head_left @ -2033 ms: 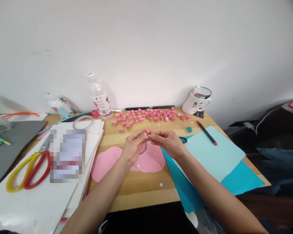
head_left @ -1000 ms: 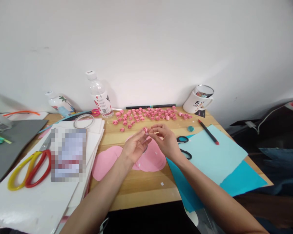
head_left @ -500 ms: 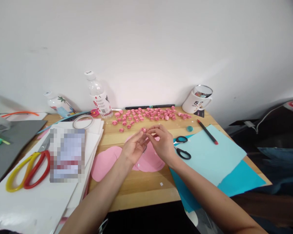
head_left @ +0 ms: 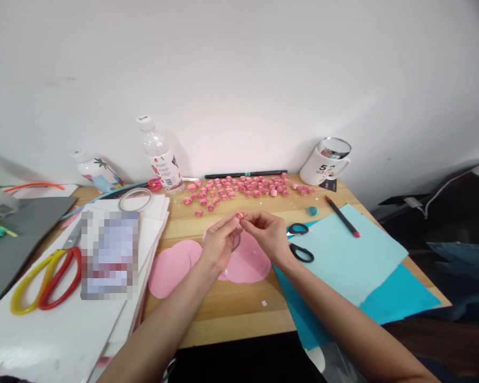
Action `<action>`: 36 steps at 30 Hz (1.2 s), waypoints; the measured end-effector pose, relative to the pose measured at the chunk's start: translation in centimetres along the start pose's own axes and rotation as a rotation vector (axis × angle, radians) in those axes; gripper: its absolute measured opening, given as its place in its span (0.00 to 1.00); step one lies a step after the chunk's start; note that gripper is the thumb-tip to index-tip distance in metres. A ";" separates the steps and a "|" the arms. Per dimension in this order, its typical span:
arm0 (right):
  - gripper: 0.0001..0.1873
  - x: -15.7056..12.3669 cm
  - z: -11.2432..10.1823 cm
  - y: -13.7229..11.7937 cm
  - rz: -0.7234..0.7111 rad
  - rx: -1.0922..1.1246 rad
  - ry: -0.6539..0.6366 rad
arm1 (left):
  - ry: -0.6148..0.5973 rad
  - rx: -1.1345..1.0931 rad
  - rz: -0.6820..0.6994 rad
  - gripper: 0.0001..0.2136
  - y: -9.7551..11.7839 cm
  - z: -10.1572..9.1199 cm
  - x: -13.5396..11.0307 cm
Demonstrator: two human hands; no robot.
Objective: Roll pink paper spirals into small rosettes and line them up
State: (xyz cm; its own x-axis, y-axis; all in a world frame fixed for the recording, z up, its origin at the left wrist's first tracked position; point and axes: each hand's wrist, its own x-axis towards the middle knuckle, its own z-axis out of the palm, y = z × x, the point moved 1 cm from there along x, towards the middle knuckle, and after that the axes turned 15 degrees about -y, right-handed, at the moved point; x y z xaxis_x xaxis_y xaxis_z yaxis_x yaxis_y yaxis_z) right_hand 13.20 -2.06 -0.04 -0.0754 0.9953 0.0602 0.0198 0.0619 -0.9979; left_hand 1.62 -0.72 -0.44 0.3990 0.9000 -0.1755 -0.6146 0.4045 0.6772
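Observation:
My left hand pinches a small pink paper roll between thumb and fingertips. My right hand meets it there, thumb and forefinger closed at the roll's side on what looks like its thin loose end. Under both hands lie pink paper circles, with a tape ring partly hidden behind my left fingers. More pink circles overlap to the left. Beyond the hands, several finished-looking pink paper rolls are spread over the wooden table.
Black-handled scissors and a red-tipped pen lie on blue sheets. A mug stands back right, a water bottle back left. Large scissors rest on white papers.
My right hand has shifted slightly right and down, its fingers drawn closer together. The pink roll shows more clearly at my left fingertips, slightly further right. The view has tilted a little.

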 end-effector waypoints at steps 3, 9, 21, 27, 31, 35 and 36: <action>0.16 0.1 -0.2 0.4 0.001 0.073 0.001 | -0.002 -0.008 -0.037 0.06 -0.1 0.2 -0.1; 0.16 0.6 -0.4 0.8 -0.001 0.231 -0.104 | 0.006 -0.024 -0.092 0.06 0.1 0.0 0.1; 0.11 0.3 -1.1 1.1 -0.055 0.022 -0.029 | -0.061 -0.121 -0.172 0.04 0.0 -0.3 0.4; 0.11 0.1 -1.0 1.0 -0.052 -0.097 0.016 | -0.062 -0.112 -0.178 0.04 0.1 -0.4 0.5; 0.13 0.2 -1.3 1.1 -0.015 -0.055 -0.029 | -0.070 -0.062 -0.159 0.05 0.2 -0.6 0.7; 0.12 0.3 -1.6 1.0 0.002 -0.104 -0.064 | -0.063 -0.002 -0.126 0.05 0.1 -0.9 0.8; 0.12 0.3 -1.6 1.0 0.006 -0.109 -0.079 | -0.065 0.011 -0.120 0.05 0.1 -0.9 0.9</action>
State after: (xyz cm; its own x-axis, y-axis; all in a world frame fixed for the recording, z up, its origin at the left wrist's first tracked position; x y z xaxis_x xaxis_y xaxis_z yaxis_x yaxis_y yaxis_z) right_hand 14.84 -1.57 -1.02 -0.1536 0.9870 0.0481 0.1284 0.0682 -0.9894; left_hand 1.29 0.26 -1.19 0.5127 0.8327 -0.2092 -0.5521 0.5064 0.6624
